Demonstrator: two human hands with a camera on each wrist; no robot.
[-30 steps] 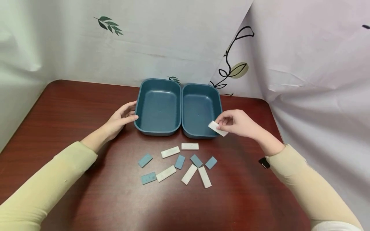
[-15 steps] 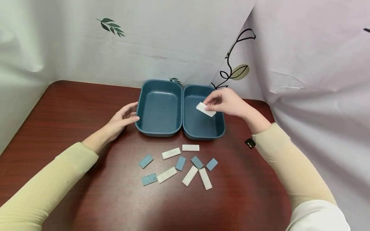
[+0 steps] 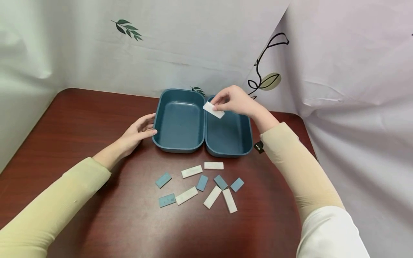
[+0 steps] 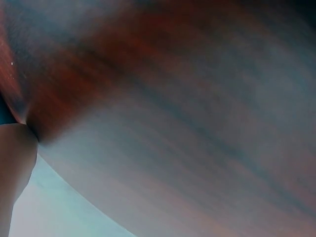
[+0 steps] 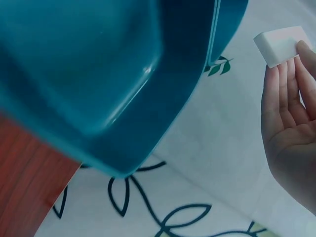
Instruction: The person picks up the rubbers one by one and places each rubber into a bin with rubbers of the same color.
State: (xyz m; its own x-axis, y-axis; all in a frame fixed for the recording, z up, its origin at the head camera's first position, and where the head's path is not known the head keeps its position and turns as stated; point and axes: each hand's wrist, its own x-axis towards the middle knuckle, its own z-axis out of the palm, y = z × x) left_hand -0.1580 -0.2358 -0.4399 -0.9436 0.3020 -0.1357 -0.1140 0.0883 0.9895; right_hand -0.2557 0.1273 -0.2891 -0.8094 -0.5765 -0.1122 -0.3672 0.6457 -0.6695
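Observation:
Between thumb and fingers, my right hand (image 3: 237, 101) pinches a white rectangular block (image 3: 211, 109). In the head view the block overlaps the inner rims of two blue bins, with the hand over the back of the right bin (image 3: 228, 138). The right wrist view shows this white block (image 5: 282, 45) at the fingertips. My left hand (image 3: 135, 133) rests against the outer left side of the left bin (image 3: 180, 130), its thumb tip at the rim and its other fingers along the wall. Both bins show bare floors.
In front of the bins, several white blocks (image 3: 186, 195) and shorter blue blocks (image 3: 237, 184) lie scattered on the reddish-brown table (image 3: 135, 222). A pale curtain (image 3: 180, 46) with leaf prints hangs right behind the bins and along both sides.
My right hand has carried the white block leftward and back, from the right bin's front right corner to above the inner rims. The left hand and the loose blocks stay put.

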